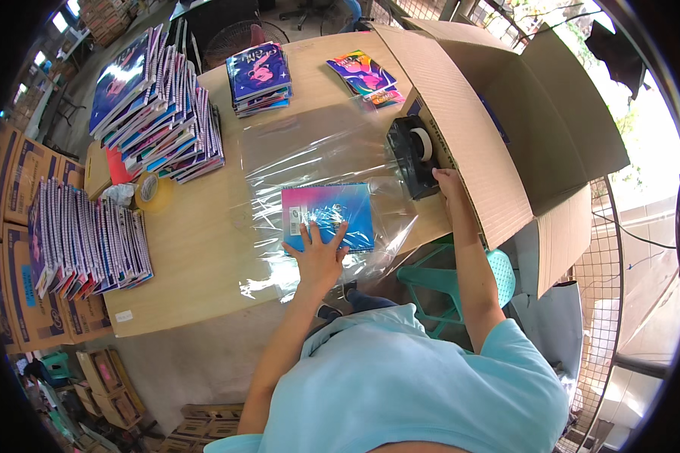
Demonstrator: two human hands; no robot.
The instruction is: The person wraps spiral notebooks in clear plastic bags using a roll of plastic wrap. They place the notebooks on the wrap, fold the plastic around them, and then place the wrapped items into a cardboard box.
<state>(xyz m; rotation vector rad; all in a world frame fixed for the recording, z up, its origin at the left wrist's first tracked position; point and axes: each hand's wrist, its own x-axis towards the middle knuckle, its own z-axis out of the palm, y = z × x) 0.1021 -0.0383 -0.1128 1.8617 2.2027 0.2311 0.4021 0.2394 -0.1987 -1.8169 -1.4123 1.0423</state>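
My left hand (319, 258) lies with spread fingers on a pink-and-blue notebook (359, 215) near the table's front edge. Clear plastic film (279, 162) covers the notebook and spreads beyond it over the table. A pale label shows on the notebook's left part. To the right, my right hand (450, 186) reaches the near end of a black tape dispenser (412, 170), its fingers closed together. What they pinch, if anything, is too small to make out. A roll of tape (423, 144) sits in the dispenser, beside a large cardboard box.
Spiral notebooks stand in tall stacks (159, 106) and a leaning row (91, 238) at left. Smaller piles lie at the back, one of purple notebooks (258, 74). The open cardboard box (461, 113) rises at right, above a green stool (438, 279). A yellow tape roll (154, 192) lies left.
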